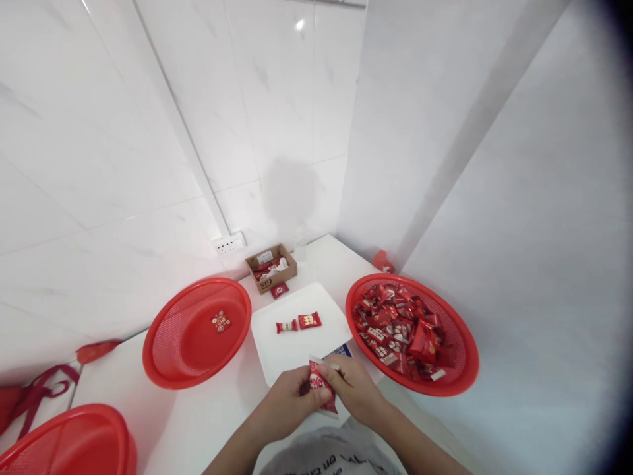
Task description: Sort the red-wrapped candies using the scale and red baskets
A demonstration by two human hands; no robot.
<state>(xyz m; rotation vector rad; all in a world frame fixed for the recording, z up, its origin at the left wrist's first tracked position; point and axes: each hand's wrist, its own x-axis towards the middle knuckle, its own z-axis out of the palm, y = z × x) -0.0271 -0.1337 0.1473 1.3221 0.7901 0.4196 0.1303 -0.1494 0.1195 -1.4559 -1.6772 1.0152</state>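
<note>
Between both hands is a red-and-white candy packet, held upright close to my body. My left hand grips its left side, thumb across the front. My right hand pinches it from the right near the top. Just beyond, on a white tray, lie a small red-and-white wrapped candy and a red packet with pale print. A blue-and-white printed piece shows partly behind my right hand.
At right, a red basket holds many red packets. The left red basket holds one small patterned packet. Another red basket sits at lower left. A cardboard box with packets stands by the tiled wall, below a power socket.
</note>
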